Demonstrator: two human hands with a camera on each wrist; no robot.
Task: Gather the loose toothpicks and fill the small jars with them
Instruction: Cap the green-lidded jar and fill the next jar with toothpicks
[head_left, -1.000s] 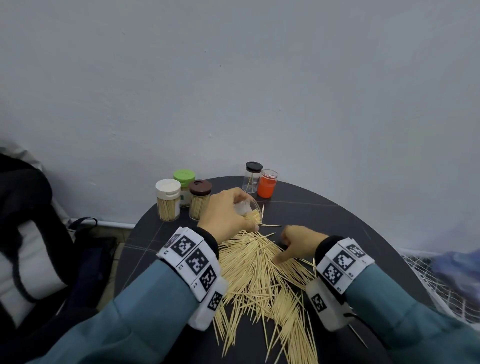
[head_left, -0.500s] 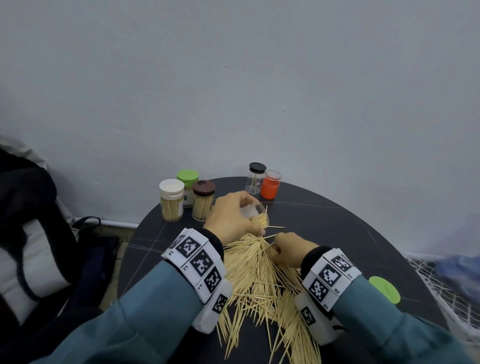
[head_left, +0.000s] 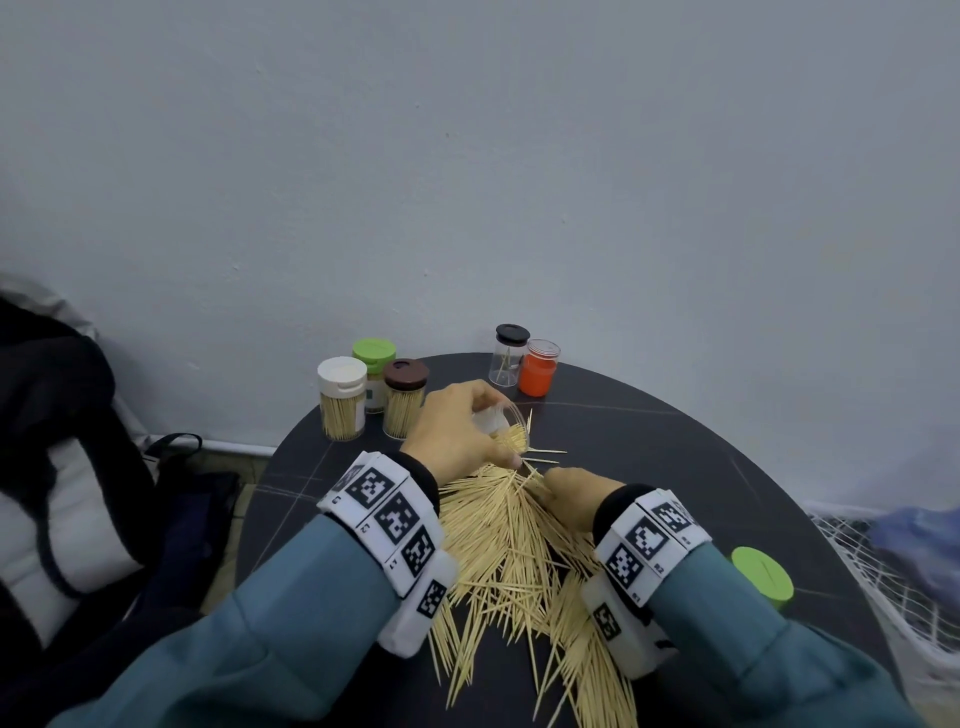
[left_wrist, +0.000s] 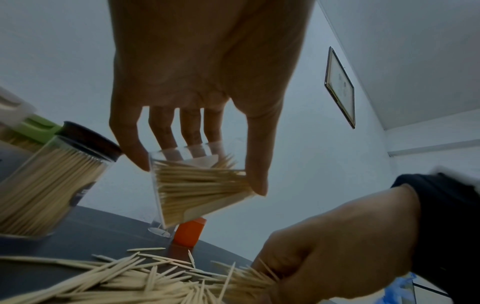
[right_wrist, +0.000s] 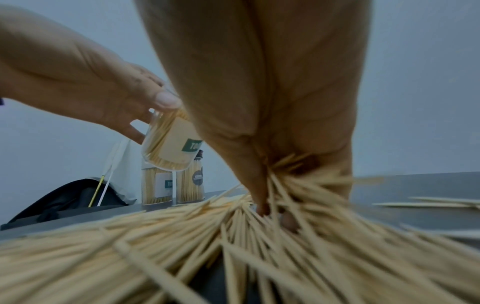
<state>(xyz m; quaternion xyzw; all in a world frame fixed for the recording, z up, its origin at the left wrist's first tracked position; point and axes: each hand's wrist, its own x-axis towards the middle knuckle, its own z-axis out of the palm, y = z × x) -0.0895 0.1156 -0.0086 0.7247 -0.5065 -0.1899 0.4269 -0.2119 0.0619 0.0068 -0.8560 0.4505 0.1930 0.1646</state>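
Crowding behind left hand (head_left: 457, 431), capped jars (head_left: 374, 395), orange jar (head_left: 538, 369)

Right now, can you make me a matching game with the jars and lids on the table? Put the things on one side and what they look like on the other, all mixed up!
Things:
1. jar with the white lid
2. jar with the black lid
3. open jar
4. loose green lid

States:
A. lying by itself near the table's right edge
B. nearly empty, only a few toothpicks inside
C. held tilted in the left hand
D. standing full of toothpicks

Pairs: 1-D, 2-B, 3-C, 4-A
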